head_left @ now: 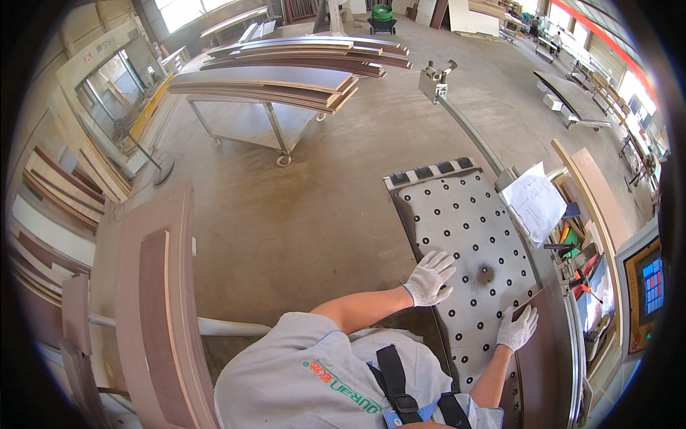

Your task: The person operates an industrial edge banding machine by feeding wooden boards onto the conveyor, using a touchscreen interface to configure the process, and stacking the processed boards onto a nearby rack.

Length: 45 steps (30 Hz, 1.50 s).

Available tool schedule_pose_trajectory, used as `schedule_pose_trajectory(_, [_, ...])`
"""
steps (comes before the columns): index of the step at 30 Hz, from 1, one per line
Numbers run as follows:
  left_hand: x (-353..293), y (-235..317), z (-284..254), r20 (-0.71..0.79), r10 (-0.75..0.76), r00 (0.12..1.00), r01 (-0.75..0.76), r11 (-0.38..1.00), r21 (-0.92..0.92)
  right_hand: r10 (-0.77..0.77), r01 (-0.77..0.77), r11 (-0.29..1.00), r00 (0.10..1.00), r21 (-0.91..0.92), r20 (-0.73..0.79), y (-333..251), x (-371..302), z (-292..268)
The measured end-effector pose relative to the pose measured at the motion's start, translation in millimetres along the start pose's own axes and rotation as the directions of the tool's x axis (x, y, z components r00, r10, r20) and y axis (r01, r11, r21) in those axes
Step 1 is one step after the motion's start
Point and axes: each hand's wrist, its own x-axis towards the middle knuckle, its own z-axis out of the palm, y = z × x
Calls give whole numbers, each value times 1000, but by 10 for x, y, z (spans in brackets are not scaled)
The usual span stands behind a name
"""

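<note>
My left hand [430,278], in a white knitted glove, reaches over the left edge of a grey worktable [449,225] dotted with black round studs. Its fingers are stretched out and slightly spread, and nothing is in them. Further right, my right hand [518,329], gloved the same way, is at the left edge of a long dark brown panel [542,357]. The thumb and fingers are bent around the panel's far left corner. The panel lies along the right side of the worktable, against a metal rail; its near end runs out past my right forearm.
A trolley [271,129] with stacked long boards [264,82] stands ahead left. More brown boards [153,300] stand close on my left. Right of the table are a paper sheet [534,204], a tool-cluttered shelf [582,264] and a control screen [650,286]. A metal arm [468,129] extends beyond the table.
</note>
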Motion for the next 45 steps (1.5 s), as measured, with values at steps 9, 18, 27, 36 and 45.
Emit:
schedule_pose_trajectory(9, [-25,-11,-16,-15,-2,1000,2,1000,-8,-11,12,1000,1000,19,-22,-26,-3,21])
schedule_pose_trajectory(18, [52,68,-60,-14,35,999,-35,999,0,-49,49,999,986,-5,-160,172,-72,169])
schedule_pose_trajectory(27, [90,16,-171,-26,69,997,-68,996,50,-15,30,989,995,142,-103,-129,5,-85])
schedule_pose_trajectory(36, [-96,37,105,-70,37,997,-30,995,100,13,-8,996,999,90,-50,-43,-50,-27])
schedule_pose_trajectory(45, [-869,567,62,-4,-41,999,41,998,40,-20,12,993,998,115,66,-53,-78,-66])
